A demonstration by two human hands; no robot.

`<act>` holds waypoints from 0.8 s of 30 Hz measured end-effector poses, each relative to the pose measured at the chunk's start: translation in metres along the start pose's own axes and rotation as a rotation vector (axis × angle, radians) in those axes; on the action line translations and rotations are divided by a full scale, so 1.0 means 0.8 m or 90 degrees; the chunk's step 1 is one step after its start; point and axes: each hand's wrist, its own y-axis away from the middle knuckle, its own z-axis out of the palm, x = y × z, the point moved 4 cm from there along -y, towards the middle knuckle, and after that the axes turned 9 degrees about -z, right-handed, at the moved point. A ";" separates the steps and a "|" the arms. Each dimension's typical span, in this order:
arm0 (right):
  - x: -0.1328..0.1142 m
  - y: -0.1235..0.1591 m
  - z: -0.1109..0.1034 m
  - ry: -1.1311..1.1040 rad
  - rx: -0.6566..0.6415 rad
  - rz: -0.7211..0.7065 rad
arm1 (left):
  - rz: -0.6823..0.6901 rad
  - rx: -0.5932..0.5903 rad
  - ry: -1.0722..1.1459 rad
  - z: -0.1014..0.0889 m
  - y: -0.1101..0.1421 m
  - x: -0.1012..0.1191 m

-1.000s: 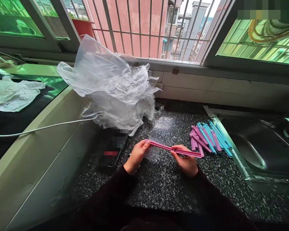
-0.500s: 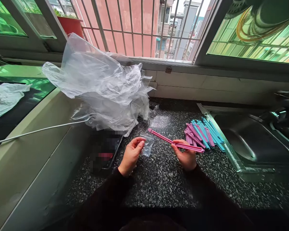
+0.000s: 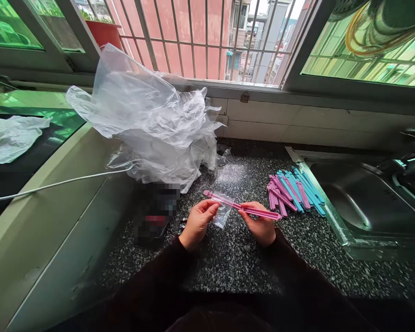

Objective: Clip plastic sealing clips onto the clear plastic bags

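Note:
My left hand (image 3: 197,223) pinches a small clear plastic bag (image 3: 222,217) by its left side, above the speckled countertop. In my right hand (image 3: 260,228) is a long pink bag clip (image 3: 263,213), gripped between thumb and fingers. The clip slants from upper left to lower right, its far end crossing the top of the bag close to my left fingertips. Whether the bag sits between the clip's two arms I cannot tell. To the right lies a pile of pink clips (image 3: 279,196) and blue clips (image 3: 306,186).
A heap of crumpled clear plastic bags (image 3: 159,120) stands at the back left, with a white cable (image 3: 72,178) running from it. A steel sink (image 3: 349,198) borders the counter at right. A blurred dark object (image 3: 155,212) lies left of my hands.
Both hands have come closer together. The pink clip has moved left, so its tip now overlaps the small bag's top. The view has shifted slightly.

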 end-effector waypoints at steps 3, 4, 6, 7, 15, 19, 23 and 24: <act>-0.003 -0.001 0.000 0.005 0.003 -0.009 | 0.001 -0.001 -0.049 -0.002 -0.004 -0.009; -0.004 -0.001 0.000 0.006 0.004 -0.011 | 0.000 -0.004 -0.063 -0.002 -0.005 -0.012; -0.005 -0.001 -0.001 0.004 0.006 -0.021 | -0.004 -0.011 -0.081 -0.002 -0.006 -0.015; -0.006 -0.001 -0.001 0.001 0.006 -0.027 | -0.009 -0.013 -0.085 -0.002 -0.006 -0.017; -0.011 0.000 0.006 -0.045 -0.022 -0.037 | -0.091 -0.043 -0.010 0.003 -0.008 -0.025; -0.010 0.002 0.008 -0.064 -0.024 -0.025 | -0.086 -0.017 0.021 0.004 -0.006 -0.022; -0.004 0.009 0.010 -0.102 -0.014 0.012 | -0.091 -0.001 0.051 0.004 -0.004 -0.019; -0.003 0.011 0.011 -0.113 -0.007 0.018 | -0.092 0.003 0.054 0.005 -0.003 -0.018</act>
